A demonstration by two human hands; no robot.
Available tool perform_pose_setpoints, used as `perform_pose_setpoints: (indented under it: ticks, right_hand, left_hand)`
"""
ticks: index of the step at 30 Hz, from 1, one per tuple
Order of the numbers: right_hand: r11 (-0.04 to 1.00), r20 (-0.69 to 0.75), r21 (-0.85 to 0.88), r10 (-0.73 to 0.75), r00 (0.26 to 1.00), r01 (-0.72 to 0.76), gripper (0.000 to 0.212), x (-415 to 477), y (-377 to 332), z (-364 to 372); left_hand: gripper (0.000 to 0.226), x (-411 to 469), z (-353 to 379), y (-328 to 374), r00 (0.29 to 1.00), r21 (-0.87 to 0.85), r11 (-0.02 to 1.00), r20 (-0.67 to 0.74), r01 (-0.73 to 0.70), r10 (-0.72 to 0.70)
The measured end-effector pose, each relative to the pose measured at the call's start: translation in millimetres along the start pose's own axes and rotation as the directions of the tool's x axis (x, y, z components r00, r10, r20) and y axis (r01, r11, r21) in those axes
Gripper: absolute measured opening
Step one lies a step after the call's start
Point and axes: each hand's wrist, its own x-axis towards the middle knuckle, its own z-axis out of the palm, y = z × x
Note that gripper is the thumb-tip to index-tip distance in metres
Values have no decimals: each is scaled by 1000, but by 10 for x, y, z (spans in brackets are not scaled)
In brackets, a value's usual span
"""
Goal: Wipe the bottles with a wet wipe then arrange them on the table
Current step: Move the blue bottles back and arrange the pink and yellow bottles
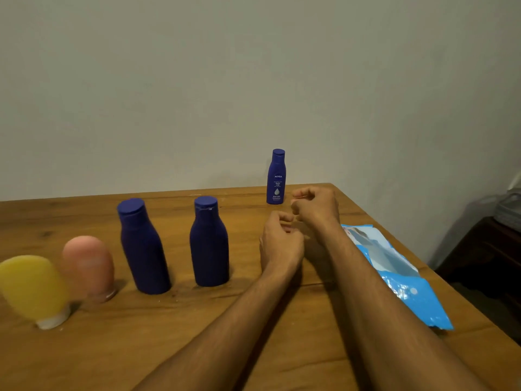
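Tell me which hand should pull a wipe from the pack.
Probably right. The right hand sits nearer the blue pack, its forearm alongside it; the left hand would have to cross over that arm.

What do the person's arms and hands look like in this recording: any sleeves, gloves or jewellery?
The left forearm and right forearm are uncovered down to the frame's edge, with no sleeve in view. The left hand and right hand wear no gloves. No watch, bracelet or ring shows.
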Motion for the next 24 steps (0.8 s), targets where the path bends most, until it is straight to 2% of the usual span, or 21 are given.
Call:
perform_pose_setpoints:
  ticks: [5, 8, 14, 17, 19, 24]
  right_hand:
    - [999, 97, 25, -33, 995, 31, 16, -412, -88, -27]
    - [996, 149, 78, -49, 988, 38, 18, -655, -146, 14]
    - [999, 393, -16, -26, 919, 35, 27, -1042, -228, 123]
    - [999, 498, -40, 11, 867, 10, 38, -1162, -276, 189]
    - [999, 515, -46, 38, 856, -16, 41, -1213, -301, 233]
    - [997, 547, 39, 39, 836, -72, 44, -1341, -300, 300]
  left_hand:
    - [14, -475, -348, 29, 995, 115, 989, 52, -95, 89]
    - [12, -714, -614, 5, 990, 147, 979, 52, -140, 134]
    - [12, -988, -1152, -156, 989, 165, 976, -30, -139, 146]
    - [18, -1049, -1348, -244, 985, 171, 976, -85, -134, 150]
    - [25, -1057, -1433, -288, 981, 173, 977, -121, -127, 149]
    - [56, -1029, -1510, -314, 982, 147, 985, -151, -93, 115]
